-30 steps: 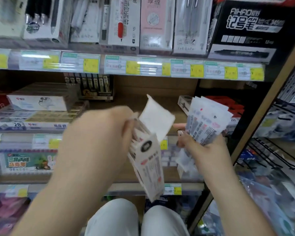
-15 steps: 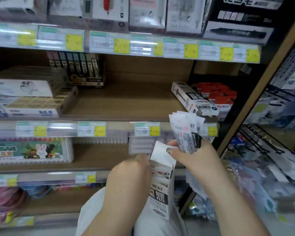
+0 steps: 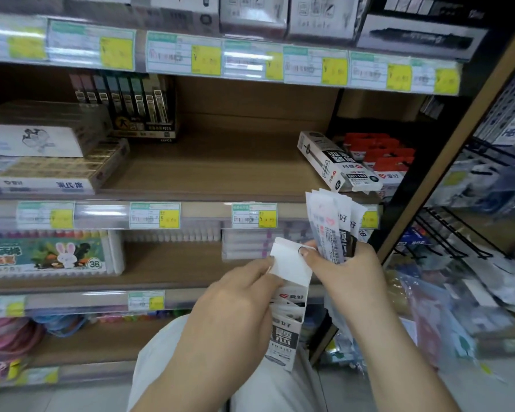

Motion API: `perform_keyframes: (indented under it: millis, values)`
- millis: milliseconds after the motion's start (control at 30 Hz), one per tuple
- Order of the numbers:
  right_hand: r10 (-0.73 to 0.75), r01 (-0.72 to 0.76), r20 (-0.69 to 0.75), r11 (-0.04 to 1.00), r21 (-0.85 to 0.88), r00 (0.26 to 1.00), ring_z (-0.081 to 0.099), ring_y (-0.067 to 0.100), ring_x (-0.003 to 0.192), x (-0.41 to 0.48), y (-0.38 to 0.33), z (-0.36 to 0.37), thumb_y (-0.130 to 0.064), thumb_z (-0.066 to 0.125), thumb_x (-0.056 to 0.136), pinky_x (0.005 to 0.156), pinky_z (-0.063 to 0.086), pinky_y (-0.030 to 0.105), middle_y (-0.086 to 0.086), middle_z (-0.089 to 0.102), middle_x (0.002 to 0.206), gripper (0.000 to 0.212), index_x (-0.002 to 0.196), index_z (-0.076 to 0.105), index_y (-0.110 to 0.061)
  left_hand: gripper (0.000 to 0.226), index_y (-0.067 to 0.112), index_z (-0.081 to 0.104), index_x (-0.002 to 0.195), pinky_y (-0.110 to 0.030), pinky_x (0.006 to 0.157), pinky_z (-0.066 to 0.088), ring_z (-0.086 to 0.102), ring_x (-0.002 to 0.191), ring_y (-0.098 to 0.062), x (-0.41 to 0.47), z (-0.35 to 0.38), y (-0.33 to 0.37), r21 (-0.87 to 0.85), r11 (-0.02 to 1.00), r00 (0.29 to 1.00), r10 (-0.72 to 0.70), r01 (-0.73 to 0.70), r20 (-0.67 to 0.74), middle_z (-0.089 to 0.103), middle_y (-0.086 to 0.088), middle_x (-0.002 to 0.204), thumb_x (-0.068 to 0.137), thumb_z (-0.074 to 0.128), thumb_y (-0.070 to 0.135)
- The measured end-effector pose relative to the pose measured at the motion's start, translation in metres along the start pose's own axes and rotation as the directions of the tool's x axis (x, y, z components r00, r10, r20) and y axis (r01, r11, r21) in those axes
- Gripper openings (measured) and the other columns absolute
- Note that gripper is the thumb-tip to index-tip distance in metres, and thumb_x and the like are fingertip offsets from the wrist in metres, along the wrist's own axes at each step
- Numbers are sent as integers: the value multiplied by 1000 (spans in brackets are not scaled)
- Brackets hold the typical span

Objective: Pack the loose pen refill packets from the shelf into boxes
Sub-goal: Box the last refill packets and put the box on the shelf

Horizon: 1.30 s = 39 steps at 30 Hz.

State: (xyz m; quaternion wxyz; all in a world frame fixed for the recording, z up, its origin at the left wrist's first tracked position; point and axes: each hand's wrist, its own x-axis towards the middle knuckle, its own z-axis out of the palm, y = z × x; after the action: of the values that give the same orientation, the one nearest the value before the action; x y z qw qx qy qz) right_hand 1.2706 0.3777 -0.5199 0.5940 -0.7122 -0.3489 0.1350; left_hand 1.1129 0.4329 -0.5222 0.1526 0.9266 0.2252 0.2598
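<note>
My left hand (image 3: 235,316) grips a tall white and black refill box (image 3: 286,331) held upright over my lap, its white top flap (image 3: 289,260) standing open. My right hand (image 3: 348,278) clutches a fanned bundle of pen refill packets (image 3: 330,224) just above and to the right of the box mouth, with its thumb resting on the flap. A second, closed refill box (image 3: 336,162) lies on the middle shelf at the right, next to red-topped packets (image 3: 381,159).
The wooden middle shelf (image 3: 220,171) holds eraser boxes (image 3: 51,171) at the left and a lead display (image 3: 131,108) at the back. A crayon set (image 3: 45,254) sits one shelf lower. Wire hooks with hanging goods (image 3: 470,233) stand at the right. My knees (image 3: 191,382) are below.
The view has tilted down the shelves. Both hands dropped toward my lap, and the right hand brought the packet bundle close to the open mouth of the box.
</note>
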Motion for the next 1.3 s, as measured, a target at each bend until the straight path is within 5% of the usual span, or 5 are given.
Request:
perform_keyframes:
  millis: [200, 367, 767, 1200, 1300]
  values:
    - [-56, 55, -11, 998, -32, 998, 59, -10, 58, -2, -4, 1, -10, 73, 75, 50, 42, 2, -26, 67, 63, 44, 62, 66, -52, 36, 18, 58, 103, -32, 91, 46, 47, 121, -19, -1, 3, -2, 7, 1000, 999, 9, -9, 49, 42, -1, 139, 78, 35, 29]
    - [-18, 16, -59, 999, -31, 998, 61, 2, 57, 2, 3, 1, -11, 74, 74, 59, 50, 22, -11, 70, 69, 28, 60, 68, -34, 44, 18, 66, 90, -41, 100, 38, 44, 129, -29, -7, 13, -11, 142, 976, 986, 166, -166, 15, 49, -10, 137, 71, 60, 57]
    - [-19, 11, -112, 997, -70, 994, 55, -4, 52, 1, 5, 3, -11, 73, 75, 48, 42, 9, -13, 66, 56, 25, 57, 63, -25, 7, 16, 67, 71, -43, 103, 30, 45, 121, -29, -4, 24, -6, 369, 902, 939, 301, -224, -167, 69, 2, 98, 69, 70, 22]
    - [14, -14, -47, 1000, 4, 999, 55, -9, 53, 2, 6, 8, -6, 72, 76, 47, 39, 2, -21, 65, 57, 30, 53, 62, -24, 52, 15, 58, 75, -50, 100, 30, 51, 122, -41, -6, 27, 6, 339, 938, 997, -67, 75, -36, 70, -1, 83, 44, 85, 47]
    - [12, -12, -60, 1000, 10, 998, 55, 5, 52, 3, 6, 8, -5, 71, 76, 46, 37, 4, -4, 67, 59, 24, 56, 62, -14, 52, 24, 48, 90, -45, 110, 22, 24, 140, -37, -6, 32, 7, 190, 967, 984, -175, 168, 20, 63, 7, 105, 57, 76, 53]
